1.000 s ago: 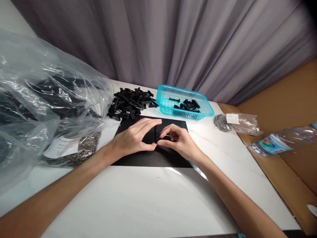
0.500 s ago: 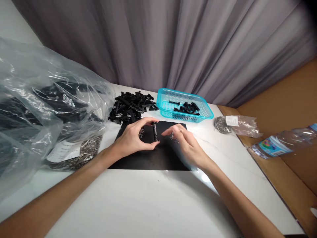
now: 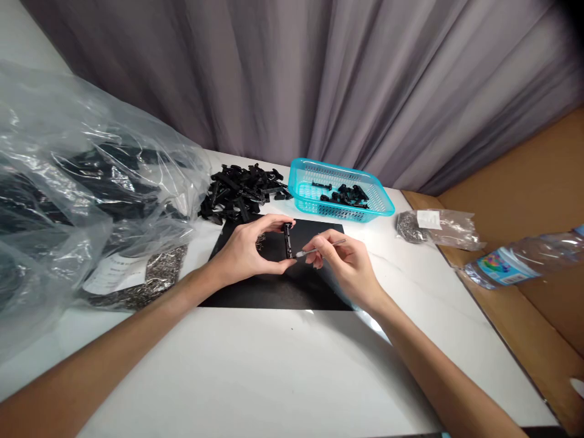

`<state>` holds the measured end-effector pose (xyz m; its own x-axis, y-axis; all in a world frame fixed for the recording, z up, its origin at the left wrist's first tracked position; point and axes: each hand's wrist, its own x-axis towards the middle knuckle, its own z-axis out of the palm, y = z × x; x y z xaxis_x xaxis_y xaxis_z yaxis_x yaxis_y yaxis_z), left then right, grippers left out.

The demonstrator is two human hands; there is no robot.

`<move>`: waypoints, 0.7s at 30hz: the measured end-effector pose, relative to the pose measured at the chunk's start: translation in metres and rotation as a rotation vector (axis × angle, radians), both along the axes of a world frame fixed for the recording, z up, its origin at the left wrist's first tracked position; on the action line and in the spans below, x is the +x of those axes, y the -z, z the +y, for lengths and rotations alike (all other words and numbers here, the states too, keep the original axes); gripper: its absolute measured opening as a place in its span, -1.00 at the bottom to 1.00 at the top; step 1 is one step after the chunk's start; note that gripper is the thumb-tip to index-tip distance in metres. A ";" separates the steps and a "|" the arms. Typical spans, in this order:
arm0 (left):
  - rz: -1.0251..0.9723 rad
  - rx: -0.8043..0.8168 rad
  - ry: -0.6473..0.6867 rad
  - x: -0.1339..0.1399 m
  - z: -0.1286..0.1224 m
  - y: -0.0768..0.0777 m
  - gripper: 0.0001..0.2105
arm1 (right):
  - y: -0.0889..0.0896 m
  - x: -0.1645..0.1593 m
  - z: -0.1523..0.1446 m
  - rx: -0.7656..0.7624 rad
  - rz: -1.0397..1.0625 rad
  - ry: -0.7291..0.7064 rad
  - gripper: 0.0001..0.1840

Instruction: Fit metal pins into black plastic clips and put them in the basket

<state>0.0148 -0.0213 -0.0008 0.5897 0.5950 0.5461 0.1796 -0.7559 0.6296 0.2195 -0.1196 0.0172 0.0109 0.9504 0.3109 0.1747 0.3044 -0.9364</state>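
Observation:
Between thumb and fingertips, my left hand [image 3: 246,248] grips a slim black plastic part [image 3: 287,240] by its two ends, upright above a black mat [image 3: 278,294]. My right hand [image 3: 344,261] pinches a thin metal tool [image 3: 322,248] like a small pick or tweezers, its exact kind unclear. The tool's tip points left and lies at or very near the lower end of the black part; whether they touch I cannot tell. Some small metal pieces [image 3: 260,241] lie on the mat behind my left hand, partly hidden by it.
A heap of black plastic parts [image 3: 241,188] lies behind the mat. The blue basket [image 3: 342,210] holds several more. At left are a large clear bag [image 3: 91,152] and a bag of metal pieces [image 3: 159,274]. A smaller bag [image 3: 413,226] and a plastic bottle [image 3: 506,266] lie right.
My right hand, earlier without a visible tool, now shows the thin metal tool, its tip at the black part. The black part has turned slightly in my left hand.

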 end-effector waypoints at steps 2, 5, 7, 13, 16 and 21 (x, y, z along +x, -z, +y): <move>0.009 -0.002 0.000 0.000 0.000 0.000 -0.38 | 0.002 -0.001 0.000 -0.001 -0.017 0.001 -0.61; 0.032 0.005 -0.009 0.000 0.000 0.000 -0.38 | 0.005 -0.002 0.001 -0.018 -0.032 -0.008 -0.61; 0.056 0.023 -0.026 -0.001 0.000 0.000 -0.39 | 0.007 -0.004 0.002 -0.030 -0.016 -0.024 -0.62; 0.032 0.130 -0.110 -0.001 -0.004 0.000 -0.42 | 0.005 -0.003 0.002 -0.059 0.010 -0.117 -0.54; 0.035 0.158 -0.117 -0.002 -0.008 0.000 -0.41 | 0.004 -0.002 0.002 -0.093 0.037 -0.159 -0.53; 0.039 0.191 -0.109 -0.002 -0.010 0.002 -0.41 | 0.010 -0.004 0.002 -0.104 0.049 -0.166 -0.55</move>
